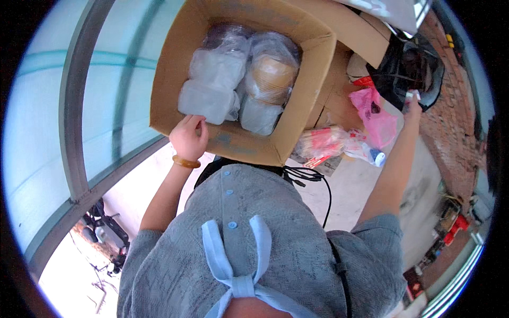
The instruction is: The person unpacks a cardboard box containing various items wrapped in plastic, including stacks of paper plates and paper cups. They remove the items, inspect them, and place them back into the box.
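My left hand (188, 139), with a tan bangle at its wrist, is closed over the near-left rim of an open cardboard box (238, 148). Its curled fingertips lie beside a clear plastic food container (205, 102), one of several stacked in the box. Next to them in the box are tan round bowls (271, 79) in a clear plastic bag. Far to the right, my right hand (412, 108) is stretched out to the edge of a black plastic bag (405, 69). Something small and whitish shows at its fingers, too small to name.
Right of the box lie a pink plastic bag (375, 116), packets with red and white print (321, 143) and a white-and-blue roll-like item (377, 157). Black cables (307, 174) hang by the box. A metal-framed translucent panel (74, 106) stands at left, a brick wall (450, 106) at right.
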The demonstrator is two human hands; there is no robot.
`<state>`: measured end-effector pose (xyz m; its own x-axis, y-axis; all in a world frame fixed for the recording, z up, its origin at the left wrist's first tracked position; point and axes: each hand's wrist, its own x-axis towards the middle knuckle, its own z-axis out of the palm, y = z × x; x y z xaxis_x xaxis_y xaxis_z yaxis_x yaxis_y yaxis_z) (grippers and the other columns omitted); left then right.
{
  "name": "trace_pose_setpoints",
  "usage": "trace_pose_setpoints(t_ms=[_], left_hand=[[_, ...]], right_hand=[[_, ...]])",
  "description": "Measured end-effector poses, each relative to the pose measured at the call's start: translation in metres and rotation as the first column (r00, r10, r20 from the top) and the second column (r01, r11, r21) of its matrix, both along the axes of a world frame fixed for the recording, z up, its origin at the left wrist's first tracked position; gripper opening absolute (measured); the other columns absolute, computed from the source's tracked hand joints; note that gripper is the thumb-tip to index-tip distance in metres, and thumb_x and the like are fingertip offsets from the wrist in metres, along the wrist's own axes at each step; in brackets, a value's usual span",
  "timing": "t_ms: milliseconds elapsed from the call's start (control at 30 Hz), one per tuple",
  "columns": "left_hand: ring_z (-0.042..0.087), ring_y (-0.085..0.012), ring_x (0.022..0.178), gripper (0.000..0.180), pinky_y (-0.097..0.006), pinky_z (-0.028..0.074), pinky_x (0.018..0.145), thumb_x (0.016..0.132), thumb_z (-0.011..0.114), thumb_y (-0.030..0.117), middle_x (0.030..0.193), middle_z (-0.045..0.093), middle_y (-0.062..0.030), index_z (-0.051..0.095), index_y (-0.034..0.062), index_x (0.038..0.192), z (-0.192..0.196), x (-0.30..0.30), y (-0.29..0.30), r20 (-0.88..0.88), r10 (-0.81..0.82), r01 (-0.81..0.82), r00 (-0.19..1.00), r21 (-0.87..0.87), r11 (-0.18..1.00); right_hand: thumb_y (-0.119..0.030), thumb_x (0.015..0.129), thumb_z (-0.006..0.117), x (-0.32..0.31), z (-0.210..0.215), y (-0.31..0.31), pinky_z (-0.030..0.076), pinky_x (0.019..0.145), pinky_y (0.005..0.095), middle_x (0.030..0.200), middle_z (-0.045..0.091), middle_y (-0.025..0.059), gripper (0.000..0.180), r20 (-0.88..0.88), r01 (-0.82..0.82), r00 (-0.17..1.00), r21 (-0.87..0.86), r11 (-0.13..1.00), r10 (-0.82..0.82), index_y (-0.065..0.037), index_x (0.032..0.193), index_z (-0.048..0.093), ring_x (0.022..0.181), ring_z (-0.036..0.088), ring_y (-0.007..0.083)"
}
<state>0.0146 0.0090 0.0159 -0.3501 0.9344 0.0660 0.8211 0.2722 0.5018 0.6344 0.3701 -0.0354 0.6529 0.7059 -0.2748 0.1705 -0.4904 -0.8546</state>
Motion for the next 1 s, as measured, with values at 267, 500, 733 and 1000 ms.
trace_pose_setpoints(t_ms=[267,500,733,1000], left_hand=[[0.06,-0.0284,0.066,0.006,-0.036,0.048,0.058,0.074,0.06,0.009,0.074,0.061,-0.0095,0.063,0.0062,0.078,-0.001,-0.004,-0.004,0.042,0.005,-0.006,0.999,0.024,1.0],[0.057,-0.0278,0.061,0.004,-0.038,0.045,0.052,0.071,0.06,0.012,0.068,0.055,-0.008,0.059,0.0078,0.073,-0.006,-0.012,-0.011,0.061,-0.071,0.06,0.996,0.168,0.984],[0.056,-0.0261,0.062,0.006,-0.037,0.045,0.053,0.069,0.061,0.012,0.068,0.053,-0.0071,0.057,0.0085,0.073,-0.013,-0.023,-0.026,0.105,-0.147,0.126,0.984,0.182,0.975],[0.056,-0.0235,0.062,0.007,-0.035,0.045,0.052,0.069,0.061,0.013,0.069,0.053,-0.0053,0.059,0.0088,0.074,-0.015,-0.026,-0.021,0.124,-0.207,0.175,0.971,0.228,0.958]], right_hand=[[-0.007,0.082,0.059,-0.235,0.105,-0.078,0.046,0.084,0.0297,0.103,0.061,0.0137,0.033,0.63,-0.561,0.74,0.387,0.732,0.235,0.004,0.113,0.054,0.095,0.058,0.0194],[-0.034,0.081,0.061,-0.495,-0.025,-0.18,0.043,0.089,0.0389,0.111,0.057,0.0188,0.052,0.26,-0.973,-0.175,-0.195,-0.126,0.95,0.001,0.119,0.05,0.101,0.056,0.0321],[-0.033,0.076,0.066,-0.538,-0.13,-0.238,0.049,0.072,0.0403,0.079,0.064,0.0198,0.044,-0.088,-0.795,-0.018,-0.603,-0.068,0.996,0.007,0.092,0.06,0.078,0.063,0.0328],[-0.028,0.075,0.065,-0.517,-0.07,-0.224,0.047,0.071,0.0411,0.079,0.063,0.0182,0.031,0.083,-0.868,-0.033,-0.497,0.013,0.996,0.0,0.088,0.064,0.078,0.061,0.0342]])
